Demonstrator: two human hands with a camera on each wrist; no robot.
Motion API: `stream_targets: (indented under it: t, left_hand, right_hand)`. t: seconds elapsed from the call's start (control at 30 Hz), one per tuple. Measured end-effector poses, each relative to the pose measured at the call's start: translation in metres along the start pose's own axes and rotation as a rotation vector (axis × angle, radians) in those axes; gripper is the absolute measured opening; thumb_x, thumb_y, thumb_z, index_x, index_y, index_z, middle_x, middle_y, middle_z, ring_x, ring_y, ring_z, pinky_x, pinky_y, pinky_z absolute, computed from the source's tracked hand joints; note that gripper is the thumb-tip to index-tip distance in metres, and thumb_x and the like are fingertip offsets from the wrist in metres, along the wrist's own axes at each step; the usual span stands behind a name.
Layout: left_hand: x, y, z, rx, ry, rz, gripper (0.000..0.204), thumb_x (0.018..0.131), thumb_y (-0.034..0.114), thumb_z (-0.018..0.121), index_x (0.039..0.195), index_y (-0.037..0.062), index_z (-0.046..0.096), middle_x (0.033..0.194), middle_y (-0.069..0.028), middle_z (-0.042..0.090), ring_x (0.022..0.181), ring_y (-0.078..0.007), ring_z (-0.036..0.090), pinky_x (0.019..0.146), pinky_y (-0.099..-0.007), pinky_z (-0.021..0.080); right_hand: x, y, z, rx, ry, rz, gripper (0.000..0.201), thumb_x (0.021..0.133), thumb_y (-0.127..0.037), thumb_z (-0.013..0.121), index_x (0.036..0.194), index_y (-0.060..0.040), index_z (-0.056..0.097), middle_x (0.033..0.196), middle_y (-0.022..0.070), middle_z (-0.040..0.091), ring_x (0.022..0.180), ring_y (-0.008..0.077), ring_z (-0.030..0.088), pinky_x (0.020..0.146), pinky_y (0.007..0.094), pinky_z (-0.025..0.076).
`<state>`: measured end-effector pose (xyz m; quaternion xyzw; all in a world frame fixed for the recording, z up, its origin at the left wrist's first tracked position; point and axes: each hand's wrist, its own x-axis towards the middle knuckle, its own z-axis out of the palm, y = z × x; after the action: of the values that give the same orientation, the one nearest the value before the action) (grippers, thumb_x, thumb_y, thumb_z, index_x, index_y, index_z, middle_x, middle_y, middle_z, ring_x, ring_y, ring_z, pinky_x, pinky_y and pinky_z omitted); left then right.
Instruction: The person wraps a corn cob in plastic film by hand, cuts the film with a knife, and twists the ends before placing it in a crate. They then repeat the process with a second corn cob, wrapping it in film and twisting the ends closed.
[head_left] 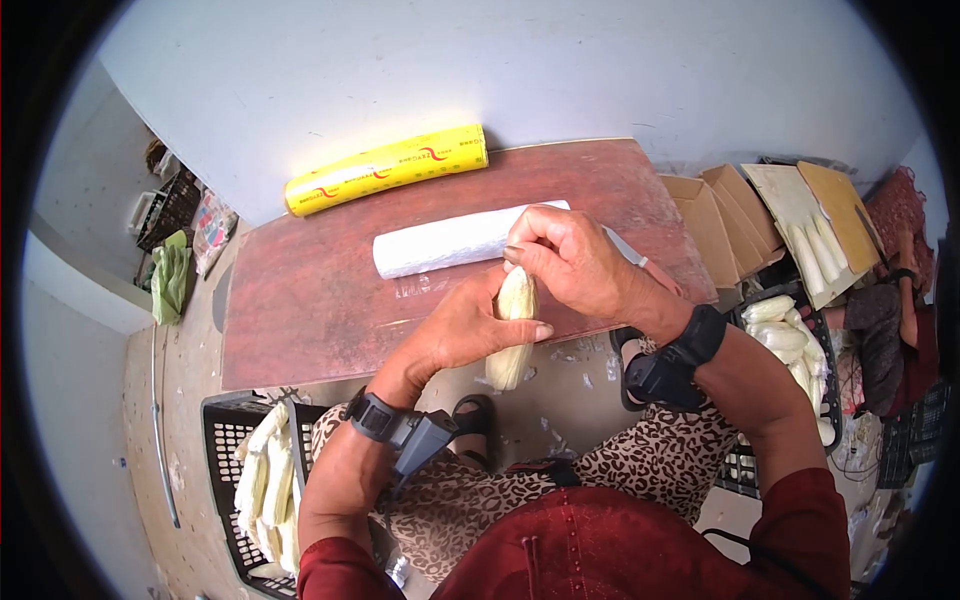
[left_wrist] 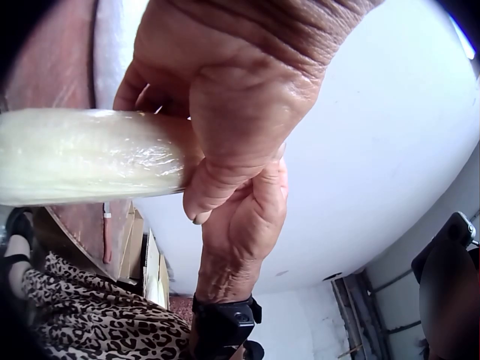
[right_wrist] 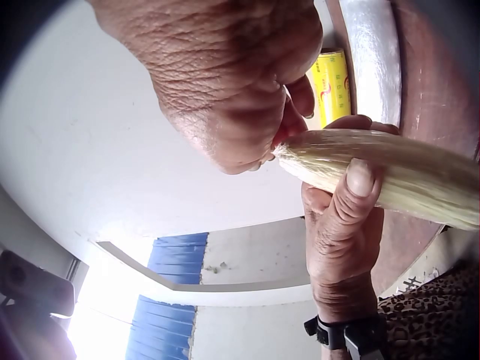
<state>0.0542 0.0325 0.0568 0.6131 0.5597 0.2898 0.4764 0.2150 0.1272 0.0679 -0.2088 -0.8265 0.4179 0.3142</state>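
A pale ear of corn in its husk (head_left: 512, 365), wrapped in shiny clear film, is held over the table's front edge. My left hand (head_left: 465, 325) grips it round the middle, with the thumb laid across the husk. At its upper tip, my right hand (head_left: 580, 262) pinches the gathered plastic film with curled fingers. In the left wrist view, the film on the corn (left_wrist: 82, 156) glistens and lies tight. The right wrist view shows the corn's tapered tip (right_wrist: 300, 154) right at the right fingertips, which are partly hidden behind the hand.
On the reddish table (head_left: 300, 310) lie a white film roll (head_left: 440, 243), a yellow printed roll (head_left: 390, 168) by the wall and a knife (head_left: 645, 265). Crates of corn stand at left (head_left: 222, 480) and right (head_left: 745, 470). Cardboard boxes (head_left: 715, 225) and another person (head_left: 890, 330) are at right.
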Motion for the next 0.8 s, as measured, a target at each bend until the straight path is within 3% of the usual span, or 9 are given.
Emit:
stream_targets:
  t: [0.07, 0.67, 0.8]
  left_hand:
    - [0.0012, -0.0034, 0.0002, 0.000, -0.004, 0.011, 0.044, 0.077, 0.026, 0.081, 0.108, 0.0021, 0.059, 0.096, -0.0017, 0.063, 0.088, -0.0110, 0.054, 0.080, -0.0291, 0.047]
    - [0.0005, -0.0043, 0.0018, 0.003, -0.014, 0.022, 0.049, 0.076, 0.029, 0.082, 0.109, 0.0017, 0.058, 0.097, -0.0035, 0.063, 0.091, -0.0124, 0.054, 0.082, -0.0296, 0.047]
    - [0.0008, -0.0025, 0.0014, 0.008, -0.025, -0.020, 0.048, 0.076, 0.029, 0.082, 0.109, 0.0021, 0.058, 0.097, -0.0032, 0.063, 0.090, -0.0124, 0.055, 0.081, -0.0296, 0.047]
  right_hand:
    - [0.0007, 0.0043, 0.0041, 0.041, 0.059, -0.039, 0.020, 0.085, -0.012, 0.067, 0.076, 0.0019, 0.055, 0.069, 0.0119, 0.059, 0.060, 0.0191, 0.054, 0.057, 0.0346, 0.045]
    - [-0.0022, 0.0021, 0.0032, 0.018, 0.029, -0.039, 0.023, 0.086, -0.013, 0.066, 0.075, 0.0020, 0.052, 0.070, 0.0124, 0.057, 0.062, 0.0218, 0.054, 0.059, 0.0359, 0.045]
    - [-0.0023, 0.0023, -0.0011, -0.056, -0.030, -0.024, 0.012, 0.090, -0.005, 0.059, 0.081, 0.0004, 0.054, 0.078, 0.0056, 0.060, 0.072, 0.0121, 0.057, 0.066, 0.0293, 0.048]
